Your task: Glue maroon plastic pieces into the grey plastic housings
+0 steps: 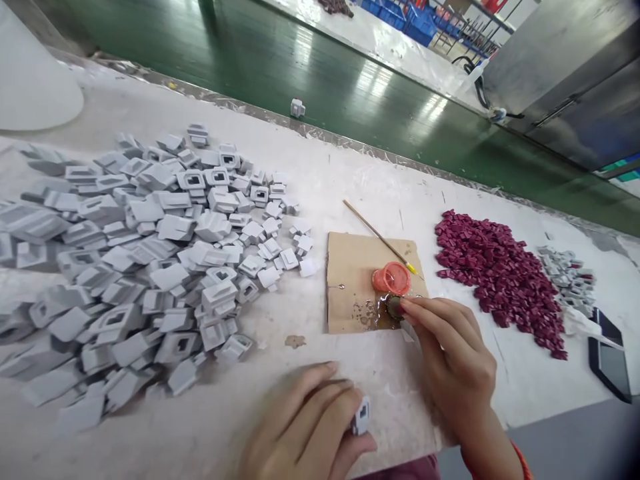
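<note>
At a white worktop beside a green conveyor belt, seen from the head camera, a worker's two bare hands divide the near edge between them. The left hand is closed on a small light-grey block with a dark notched opening, gripped between fingers and thumb at the near side. The block's opening faces right, toward the other hand; its visible face stands taller than wide, while the rest lies hidden behind the fingers, so its long axis cannot be told.

Farther off and to the right, the right hand reaches in with fingertips drawn close together at the rim of a dark, round, shallow cap. Whether they pinch a small piece there cannot be made out. The cap sits in a wet patch on a brown cardboard sheet, just on the near side of an orange-red plastic cup.

From the right fingertips, the grey block lies near and to the left, a short open gap apart. Left of everything spreads a heap of similar grey blocks; right of the cardboard, beyond the right hand, a pile of small maroon pieces.
</note>
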`<state>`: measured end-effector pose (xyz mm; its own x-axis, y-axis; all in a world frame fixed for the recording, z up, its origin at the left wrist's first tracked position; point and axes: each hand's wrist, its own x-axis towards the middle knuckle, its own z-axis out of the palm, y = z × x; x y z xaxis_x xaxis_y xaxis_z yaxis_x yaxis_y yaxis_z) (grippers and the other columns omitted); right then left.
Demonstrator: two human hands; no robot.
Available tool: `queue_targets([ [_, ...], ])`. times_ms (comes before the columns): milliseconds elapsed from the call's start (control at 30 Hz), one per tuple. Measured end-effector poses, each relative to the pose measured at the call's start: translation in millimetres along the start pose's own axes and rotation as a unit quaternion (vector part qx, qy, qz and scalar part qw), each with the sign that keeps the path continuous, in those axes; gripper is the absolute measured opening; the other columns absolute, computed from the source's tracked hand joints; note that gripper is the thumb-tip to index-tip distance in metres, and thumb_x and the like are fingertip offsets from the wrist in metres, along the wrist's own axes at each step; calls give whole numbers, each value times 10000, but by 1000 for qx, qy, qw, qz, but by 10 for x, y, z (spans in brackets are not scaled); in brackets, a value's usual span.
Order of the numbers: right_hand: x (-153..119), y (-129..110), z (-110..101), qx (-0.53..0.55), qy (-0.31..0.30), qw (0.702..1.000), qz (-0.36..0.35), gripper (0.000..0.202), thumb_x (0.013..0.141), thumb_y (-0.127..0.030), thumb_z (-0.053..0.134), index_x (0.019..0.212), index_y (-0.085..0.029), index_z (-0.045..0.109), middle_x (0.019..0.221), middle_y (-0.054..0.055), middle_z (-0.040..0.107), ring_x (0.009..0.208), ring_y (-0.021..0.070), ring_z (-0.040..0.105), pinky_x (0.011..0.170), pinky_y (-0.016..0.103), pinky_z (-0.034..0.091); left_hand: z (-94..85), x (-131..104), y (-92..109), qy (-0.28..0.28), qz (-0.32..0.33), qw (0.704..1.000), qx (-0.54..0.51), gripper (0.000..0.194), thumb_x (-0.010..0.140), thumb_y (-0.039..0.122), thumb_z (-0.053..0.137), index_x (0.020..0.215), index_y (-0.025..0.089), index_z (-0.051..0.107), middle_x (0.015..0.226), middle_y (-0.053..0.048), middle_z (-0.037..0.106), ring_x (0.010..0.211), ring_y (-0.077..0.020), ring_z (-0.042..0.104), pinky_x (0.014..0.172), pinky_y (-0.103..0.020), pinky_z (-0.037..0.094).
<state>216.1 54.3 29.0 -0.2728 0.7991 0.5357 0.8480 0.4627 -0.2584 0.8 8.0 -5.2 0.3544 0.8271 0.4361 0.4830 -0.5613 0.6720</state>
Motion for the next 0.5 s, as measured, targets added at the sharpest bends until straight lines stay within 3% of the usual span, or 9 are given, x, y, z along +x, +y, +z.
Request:
queue_targets([
  [167,0,-32,-45,19,19,1000,8,287,860,61,610,1063,-132,674,1000,83,668,926,189,607,802,340,499,16,-11,22,10,-14,1000,-11,170,909,265,649,1033,149,669,955,-20,742,1045,-180,652,958,-231,505],
  [267,-94,-186,-132,72,49,994,59,356,861,36,615,1135,-185,670,1035,61,667,917,189,627,774,335,522,11,5,29,15,-30,999,-19,156,885,241,677,1012,150,669,902,-36,715,989,-186,651,922,-246,531],
  [367,-269,-425,-194,130,30,986,103,336,888,-35,607,1160,-225,661,1025,50,665,899,194,641,711,323,549,-1,21,51,15,-44,998,-36,139,875,232,686,984,151,652,857,-31,697,916,-180,648,906,-255,543],
  [500,-462,-650,-147,190,0,978,88,205,949,-104,541,1070,-214,664,940,57,675,807,189,668,612,312,574,-16,31,89,10,-72,996,-61,130,873,202,685,983,147,644,862,-29,694,936,-185,627,913,-264,539],
])
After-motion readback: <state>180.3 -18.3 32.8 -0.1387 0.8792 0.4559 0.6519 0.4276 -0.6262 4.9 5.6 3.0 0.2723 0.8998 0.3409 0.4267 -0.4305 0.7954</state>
